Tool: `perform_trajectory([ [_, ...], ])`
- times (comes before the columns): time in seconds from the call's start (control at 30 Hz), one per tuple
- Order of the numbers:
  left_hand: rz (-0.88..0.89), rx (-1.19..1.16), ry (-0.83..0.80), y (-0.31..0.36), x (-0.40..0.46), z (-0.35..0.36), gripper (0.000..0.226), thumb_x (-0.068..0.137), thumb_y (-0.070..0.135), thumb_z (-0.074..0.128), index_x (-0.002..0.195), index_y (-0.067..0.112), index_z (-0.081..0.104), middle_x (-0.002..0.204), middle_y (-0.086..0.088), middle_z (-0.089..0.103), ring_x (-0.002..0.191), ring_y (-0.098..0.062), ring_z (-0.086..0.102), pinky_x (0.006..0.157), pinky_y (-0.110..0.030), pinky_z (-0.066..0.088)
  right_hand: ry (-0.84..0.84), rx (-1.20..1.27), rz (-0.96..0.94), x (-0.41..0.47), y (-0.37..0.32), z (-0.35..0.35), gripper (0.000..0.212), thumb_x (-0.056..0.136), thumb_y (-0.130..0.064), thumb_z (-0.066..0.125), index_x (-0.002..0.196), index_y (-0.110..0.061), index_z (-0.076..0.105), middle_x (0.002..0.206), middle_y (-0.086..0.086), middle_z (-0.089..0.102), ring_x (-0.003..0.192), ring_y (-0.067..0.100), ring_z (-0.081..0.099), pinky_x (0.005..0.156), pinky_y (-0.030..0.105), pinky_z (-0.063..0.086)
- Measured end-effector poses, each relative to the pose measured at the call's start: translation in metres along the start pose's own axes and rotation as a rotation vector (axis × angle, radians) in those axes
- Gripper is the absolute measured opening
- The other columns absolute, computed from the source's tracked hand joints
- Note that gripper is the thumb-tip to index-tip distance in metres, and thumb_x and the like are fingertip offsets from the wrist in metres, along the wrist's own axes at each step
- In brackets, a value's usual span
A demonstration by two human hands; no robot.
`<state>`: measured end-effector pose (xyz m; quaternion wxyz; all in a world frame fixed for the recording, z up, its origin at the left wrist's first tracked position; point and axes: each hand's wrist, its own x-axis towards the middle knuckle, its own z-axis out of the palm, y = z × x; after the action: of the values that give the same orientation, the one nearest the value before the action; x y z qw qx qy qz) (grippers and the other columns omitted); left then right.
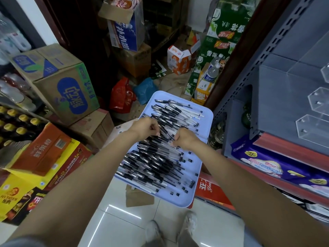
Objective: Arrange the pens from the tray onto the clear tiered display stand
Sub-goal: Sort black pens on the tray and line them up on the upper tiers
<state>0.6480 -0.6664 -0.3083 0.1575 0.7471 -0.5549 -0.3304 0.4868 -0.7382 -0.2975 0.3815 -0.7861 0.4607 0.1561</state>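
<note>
Over the tray (pixel 199 196), the left hand (pixel 145 128) and right hand (pixel 183 138) both curl around pens (pixel 156 163) from the heap lying there; the clear stand (pixel 315 111) sits on the shelf to the right.

Small shop, stockroom corner. Stacked cardboard drink cartons (pixel 58 82) at left with printed brand labels; rows of yellow-capped bottles (pixel 16 122) below them. Grey metal retail shelving (pixel 263 56) at right, slotted uprights, red price strip along shelf edge, purple packaged goods (pixel 277 164) on lower shelf. Opened boxes (pixel 124 24) and plastic bags piled on tiled floor (pixel 114 221) at back.
</note>
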Motion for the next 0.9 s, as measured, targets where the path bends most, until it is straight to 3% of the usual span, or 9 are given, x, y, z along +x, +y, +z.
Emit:
perform_trajectory([
  [0.13, 0.019, -0.228, 0.093, 0.003, -0.016, 0.000, 0.008, 0.086, 0.017, 0.065, 0.079, 0.016, 0.060, 0.086, 0.004, 0.062, 0.090, -0.018, 0.060, 0.085, -0.031, 0.046, 0.016, 0.122, -0.029, -0.003, 0.004, -0.002, 0.041, 0.086, -0.014, 0.066, 0.062, -0.018, 0.033, 0.062, 0.000, 0.036, 0.055, 0.013, 0.035, 0.053, 0.025, 0.031],
  [0.23, 0.014, -0.492, 0.234, 0.010, -0.026, -0.001, 0.009, 0.086, 0.016, 0.065, 0.078, 0.017, 0.060, 0.085, -0.004, 0.066, 0.083, -0.016, 0.064, 0.082, -0.027, 0.049, 0.087, 0.301, -0.071, -0.013, 0.007, -0.008, 0.015, 0.087, -0.012, 0.066, 0.082, -0.013, 0.051, 0.079, 0.003, 0.053, 0.074, 0.019, 0.053, 0.070, 0.033, 0.046],
  [0.3, 0.006, -0.674, 0.328, 0.019, -0.032, -0.001, 0.005, 0.087, 0.014, 0.063, 0.086, 0.011, 0.060, 0.080, -0.003, 0.064, 0.071, -0.007, 0.066, 0.079, -0.020, 0.051, 0.128, 0.394, -0.091, -0.022, 0.006, -0.014, 0.010, 0.088, -0.011, 0.064, 0.092, -0.010, 0.054, 0.087, 0.007, 0.057, 0.083, 0.024, 0.055, 0.079, 0.037, 0.048],
  [0.43, -0.020, -0.962, 0.501, 0.046, -0.039, -0.004, 0.007, 0.088, 0.015, 0.061, 0.082, 0.012, 0.060, 0.077, -0.002, 0.061, 0.065, -0.005, 0.066, 0.080, -0.026, 0.054, 0.151, 0.590, -0.130, -0.050, 0.003, -0.034, 0.010, 0.088, -0.006, 0.062, 0.083, -0.010, 0.055, 0.080, 0.008, 0.059, 0.070, 0.019, 0.055, 0.063, 0.029, 0.050],
  [0.53, 0.000, -1.049, 0.623, 0.071, -0.040, -0.015, 0.014, 0.089, 0.020, 0.060, 0.077, 0.014, 0.059, 0.075, -0.007, 0.060, 0.074, -0.016, 0.066, 0.081, -0.032, 0.056, 0.146, 0.729, -0.176, -0.077, 0.000, -0.055, 0.009, 0.089, -0.001, 0.060, 0.085, -0.008, 0.055, 0.082, 0.012, 0.062, 0.071, 0.020, 0.059, 0.062, 0.022, 0.055],
  [0.63, 0.090, -1.113, 0.761, 0.112, -0.034, -0.036, 0.021, 0.093, 0.018, 0.054, 0.074, 0.012, 0.052, 0.068, -0.005, 0.054, 0.064, -0.011, 0.068, 0.067, -0.026, 0.058, 0.198, 0.836, -0.222, -0.106, 0.001, -0.084, 0.014, 0.090, 0.001, 0.057, 0.096, -0.010, 0.051, 0.087, 0.016, 0.065, 0.076, 0.023, 0.065, 0.068, 0.027, 0.058],
  [0.7, 0.146, -1.052, 0.817, 0.147, -0.028, -0.051, 0.024, 0.096, 0.021, 0.050, 0.074, 0.012, 0.051, 0.062, -0.004, 0.047, 0.049, -0.007, 0.057, 0.048, -0.020, 0.051, 0.273, 0.893, -0.261, -0.124, 0.004, -0.107, 0.019, 0.091, 0.003, 0.054, 0.096, -0.014, 0.047, 0.092, 0.019, 0.066, 0.079, 0.026, 0.067, 0.073, 0.031, 0.060],
  [0.77, 0.277, -0.887, 0.777, 0.188, -0.021, -0.060, 0.026, 0.097, 0.024, 0.049, 0.074, 0.014, 0.054, 0.056, -0.004, 0.044, 0.046, -0.010, 0.045, 0.041, -0.017, 0.038, 0.357, 0.941, -0.317, -0.140, 0.009, -0.133, 0.017, 0.093, 0.001, 0.049, 0.093, -0.015, 0.044, 0.091, 0.020, 0.066, 0.077, 0.026, 0.069, 0.071, 0.030, 0.060],
  [0.9, 0.582, -0.442, 0.616, 0.278, -0.012, -0.062, 0.023, 0.095, 0.023, 0.050, 0.083, 0.016, 0.067, 0.067, 0.007, 0.058, 0.062, -0.006, 0.052, 0.060, -0.019, 0.037, 0.507, 1.094, -0.445, -0.177, 0.031, -0.187, 0.014, 0.100, -0.015, 0.040, 0.089, -0.012, 0.048, 0.084, 0.018, 0.066, 0.074, 0.027, 0.068, 0.069, 0.032, 0.059],
])
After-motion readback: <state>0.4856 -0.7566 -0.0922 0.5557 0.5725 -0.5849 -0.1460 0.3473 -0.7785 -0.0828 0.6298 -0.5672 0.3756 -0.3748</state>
